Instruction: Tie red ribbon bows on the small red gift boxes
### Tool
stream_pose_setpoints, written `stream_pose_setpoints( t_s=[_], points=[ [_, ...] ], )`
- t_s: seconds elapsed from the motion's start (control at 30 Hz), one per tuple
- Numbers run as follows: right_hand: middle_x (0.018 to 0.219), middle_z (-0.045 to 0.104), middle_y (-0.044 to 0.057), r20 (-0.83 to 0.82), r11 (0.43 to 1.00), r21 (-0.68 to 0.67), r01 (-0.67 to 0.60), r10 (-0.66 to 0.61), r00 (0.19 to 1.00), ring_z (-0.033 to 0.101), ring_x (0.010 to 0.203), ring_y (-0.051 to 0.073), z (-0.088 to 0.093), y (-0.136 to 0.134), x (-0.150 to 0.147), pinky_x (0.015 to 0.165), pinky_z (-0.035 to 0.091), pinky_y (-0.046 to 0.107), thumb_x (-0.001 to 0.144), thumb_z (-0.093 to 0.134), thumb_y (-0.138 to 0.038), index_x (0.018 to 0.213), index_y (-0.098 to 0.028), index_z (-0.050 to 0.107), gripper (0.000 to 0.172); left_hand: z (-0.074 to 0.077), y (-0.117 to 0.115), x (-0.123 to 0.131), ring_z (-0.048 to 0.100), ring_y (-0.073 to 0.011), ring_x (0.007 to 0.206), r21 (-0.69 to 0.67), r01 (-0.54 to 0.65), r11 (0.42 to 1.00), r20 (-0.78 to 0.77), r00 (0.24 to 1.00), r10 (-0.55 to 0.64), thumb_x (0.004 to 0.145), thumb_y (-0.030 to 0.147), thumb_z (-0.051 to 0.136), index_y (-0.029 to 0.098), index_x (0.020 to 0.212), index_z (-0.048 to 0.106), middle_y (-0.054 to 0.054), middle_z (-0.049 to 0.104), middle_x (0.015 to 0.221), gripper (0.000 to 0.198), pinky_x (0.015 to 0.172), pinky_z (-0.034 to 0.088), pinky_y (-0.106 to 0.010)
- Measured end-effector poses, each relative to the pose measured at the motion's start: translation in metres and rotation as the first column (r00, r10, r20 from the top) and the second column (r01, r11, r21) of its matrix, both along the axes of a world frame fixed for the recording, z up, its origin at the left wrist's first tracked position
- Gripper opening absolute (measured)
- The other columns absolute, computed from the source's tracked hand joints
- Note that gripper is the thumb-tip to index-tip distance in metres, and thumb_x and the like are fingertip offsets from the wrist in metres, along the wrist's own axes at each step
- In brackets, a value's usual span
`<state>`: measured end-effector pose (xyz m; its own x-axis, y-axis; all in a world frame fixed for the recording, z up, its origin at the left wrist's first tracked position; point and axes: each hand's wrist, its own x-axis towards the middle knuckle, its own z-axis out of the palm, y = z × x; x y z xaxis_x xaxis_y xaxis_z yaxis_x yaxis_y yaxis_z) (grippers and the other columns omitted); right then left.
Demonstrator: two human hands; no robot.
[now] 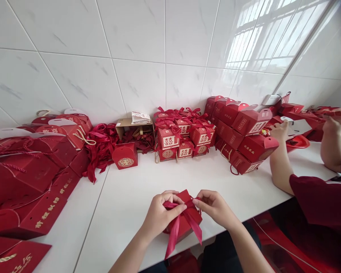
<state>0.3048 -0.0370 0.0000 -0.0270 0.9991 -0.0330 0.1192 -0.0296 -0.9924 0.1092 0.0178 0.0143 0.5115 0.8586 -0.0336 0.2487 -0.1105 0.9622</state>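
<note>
A small red gift box (187,223) sits at the near edge of the white table (136,189), wrapped with a red ribbon (177,222) whose two tails hang down over the front. My left hand (160,214) pinches the ribbon on the left of the box top. On the right, my right hand (214,208) pinches the ribbon's other part, and the two hands almost meet over the knot.
Tied red boxes (184,138) stand stacked against the tiled wall. Larger red boxes (244,132) pile to the right. Loose ribbons (102,148) and an open cardboard carton (132,127) lie at the back. Flat red cartons (31,182) fill the left. Another person's arm (281,159) reaches in at the right.
</note>
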Motion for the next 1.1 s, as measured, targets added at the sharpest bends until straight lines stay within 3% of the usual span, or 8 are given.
stream_pose_setpoints(
  t_s=[0.17, 0.33, 0.53, 0.7, 0.87, 1.03, 1.1],
  points=[
    [0.059, 0.058, 0.000, 0.010, 0.998, 0.049, 0.050, -0.050, 0.999, 0.051, 0.054, 0.012, -0.005, 0.000, -0.001, 0.052, 0.043, 0.025, 0.080, 0.067, -0.048, 0.064, -0.018, 0.056, 0.036, -0.006, 0.001, -0.003, 0.055, -0.0272, 0.119, 0.018, 0.020, 1.000, 0.035, 0.999, -0.021, 0.073, 0.029, 0.072, 0.023, 0.050, 0.050, -0.005, 0.075, 0.084, 0.031, 0.095, 0.043, -0.038],
    [0.055, 0.056, 0.000, 0.039, 0.989, 0.106, 0.105, -0.110, 0.993, 0.050, 0.053, 0.013, -0.010, -0.001, -0.001, 0.051, 0.039, 0.026, 0.079, 0.066, -0.052, 0.061, -0.018, 0.054, 0.040, -0.008, 0.000, -0.001, 0.058, -0.0260, 0.114, 0.044, 0.018, 0.999, 0.057, 0.998, -0.020, 0.072, 0.026, 0.070, 0.023, 0.047, 0.032, -0.005, 0.073, 0.076, 0.046, 0.090, 0.045, -0.037],
    [0.053, 0.051, -0.001, 0.179, 0.945, 0.251, 0.209, -0.258, 0.950, 0.042, 0.051, 0.012, -0.010, -0.001, 0.001, 0.050, 0.034, 0.025, 0.081, 0.064, -0.050, 0.057, -0.018, 0.056, 0.040, -0.007, 0.000, 0.002, 0.059, -0.0258, 0.114, 0.052, -0.001, 0.999, 0.061, 0.998, -0.002, 0.072, 0.025, 0.069, 0.023, 0.049, 0.035, -0.005, 0.073, 0.074, 0.042, 0.091, 0.045, -0.037],
    [0.052, 0.048, -0.001, 0.193, 0.905, 0.327, 0.272, -0.345, 0.918, 0.040, 0.051, 0.012, -0.011, 0.001, -0.001, 0.049, 0.033, 0.026, 0.082, 0.063, -0.049, 0.055, -0.019, 0.056, 0.040, -0.007, 0.002, 0.002, 0.059, -0.0261, 0.114, 0.060, 0.013, 0.998, 0.036, 0.999, -0.015, 0.072, 0.024, 0.068, 0.023, 0.049, 0.039, -0.005, 0.071, 0.071, 0.038, 0.091, 0.046, -0.037],
    [0.054, 0.053, 0.000, 0.191, 0.903, 0.322, 0.284, -0.356, 0.915, 0.043, 0.053, 0.014, -0.010, 0.001, -0.002, 0.051, 0.036, 0.027, 0.080, 0.064, -0.051, 0.056, -0.019, 0.060, 0.039, -0.007, 0.003, 0.003, 0.058, -0.0271, 0.116, 0.052, 0.019, 0.998, 0.032, 0.999, -0.020, 0.073, 0.025, 0.070, 0.022, 0.050, 0.045, -0.006, 0.072, 0.072, 0.033, 0.093, 0.045, -0.038],
    [0.057, 0.056, 0.001, 0.190, 0.924, 0.245, 0.295, -0.344, 0.919, 0.048, 0.054, 0.014, -0.013, 0.002, 0.002, 0.053, 0.041, 0.027, 0.083, 0.061, -0.050, 0.063, -0.019, 0.061, 0.037, -0.004, -0.002, 0.007, 0.058, -0.0264, 0.116, 0.060, -0.027, 0.998, 0.027, 0.999, 0.025, 0.076, 0.028, 0.069, 0.021, 0.064, 0.060, -0.007, 0.072, 0.086, 0.017, 0.095, 0.044, -0.037],
    [0.063, 0.061, 0.002, 0.198, 0.933, 0.217, 0.287, -0.330, 0.923, 0.053, 0.057, 0.015, -0.012, 0.001, 0.008, 0.055, 0.044, 0.028, 0.085, 0.059, -0.049, 0.070, -0.018, 0.063, 0.034, -0.003, -0.003, 0.008, 0.058, -0.0255, 0.115, 0.036, -0.016, 0.999, 0.074, 0.997, 0.013, 0.079, 0.030, 0.068, 0.021, 0.067, 0.058, -0.007, 0.072, 0.092, 0.018, 0.096, 0.043, -0.036]
  ],
)
